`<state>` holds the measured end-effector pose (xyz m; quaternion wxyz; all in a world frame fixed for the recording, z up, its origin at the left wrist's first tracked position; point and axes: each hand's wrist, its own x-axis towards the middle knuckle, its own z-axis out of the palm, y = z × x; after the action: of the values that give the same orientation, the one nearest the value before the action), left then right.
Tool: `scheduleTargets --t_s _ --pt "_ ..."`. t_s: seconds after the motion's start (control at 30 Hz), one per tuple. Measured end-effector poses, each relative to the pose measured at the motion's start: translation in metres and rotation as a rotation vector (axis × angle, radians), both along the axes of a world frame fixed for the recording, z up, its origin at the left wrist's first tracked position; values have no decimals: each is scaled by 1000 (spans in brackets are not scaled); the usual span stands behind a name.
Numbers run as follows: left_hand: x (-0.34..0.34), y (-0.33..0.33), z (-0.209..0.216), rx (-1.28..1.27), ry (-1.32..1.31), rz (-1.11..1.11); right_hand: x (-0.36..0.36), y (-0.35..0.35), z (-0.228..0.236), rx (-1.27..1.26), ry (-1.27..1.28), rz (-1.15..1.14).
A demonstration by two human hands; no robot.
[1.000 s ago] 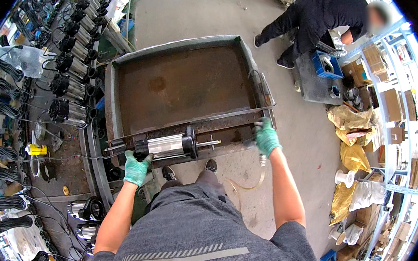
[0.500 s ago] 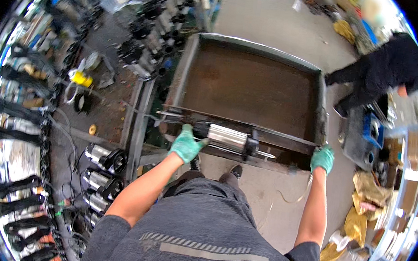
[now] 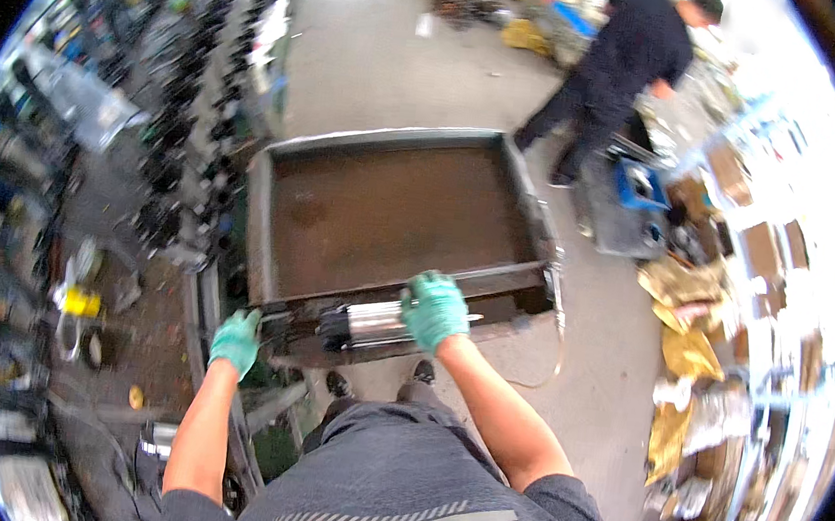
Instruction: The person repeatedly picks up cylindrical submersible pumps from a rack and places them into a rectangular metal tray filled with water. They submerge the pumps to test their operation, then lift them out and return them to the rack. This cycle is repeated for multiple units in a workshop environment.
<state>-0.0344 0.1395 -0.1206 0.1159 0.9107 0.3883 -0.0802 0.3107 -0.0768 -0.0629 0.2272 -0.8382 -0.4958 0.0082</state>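
A silver motor-like cylinder [image 3: 376, 324] with a black end lies across the near edge of a shallow metal tank [image 3: 259, 210]. My right hand [image 3: 436, 313], in a green glove, is wrapped over the cylinder's right end and hides it. A thin rod tip shows just right of that hand. My left hand [image 3: 236, 342], also in a green glove, is at the tank's near left corner with its fingers curled in. It is beside a small metal fitting [image 3: 274, 316]; what its fingers hold is hidden.
On the left, a dark workbench [image 3: 127, 353] carries a yellow-labelled item [image 3: 81, 301] and rows of black and silver parts. A person in dark clothes [image 3: 627, 65] stands beyond the tank at right, near a blue bin [image 3: 641, 185]. Brown paper [image 3: 680, 351] and shelving line the right side.
My right hand has moved left from the tank's right corner onto the cylinder. My left hand has left the cylinder's left end for the tank's left corner. The view has swung right.
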Motion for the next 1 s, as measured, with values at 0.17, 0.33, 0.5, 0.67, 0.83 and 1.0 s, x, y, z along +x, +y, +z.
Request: scheduleTargets --t_s 0.17,0.33,0.5,0.67,0.83,1.0 --pt "-5 11 -9 -110 100 -108 -5 -7 -10 -39 -19 -14" --pt "-57 34 -126 -565 -440 240 -11 -3 -3 -90 -23 -26" --pt "-14 -11 -58 -258 -702 293 -6 -7 -9 -95 -36 -51" --pt "-10 -33 -10 -79 -862 340 -6 6 -5 -150 -12 -23" --pt "-18 -50 -24 -757 -1016 638 -5 -2 -22 -69 -79 -50" --pt "-13 -63 -51 -821 -1076 695 -8 1 -19 -56 -68 -17"
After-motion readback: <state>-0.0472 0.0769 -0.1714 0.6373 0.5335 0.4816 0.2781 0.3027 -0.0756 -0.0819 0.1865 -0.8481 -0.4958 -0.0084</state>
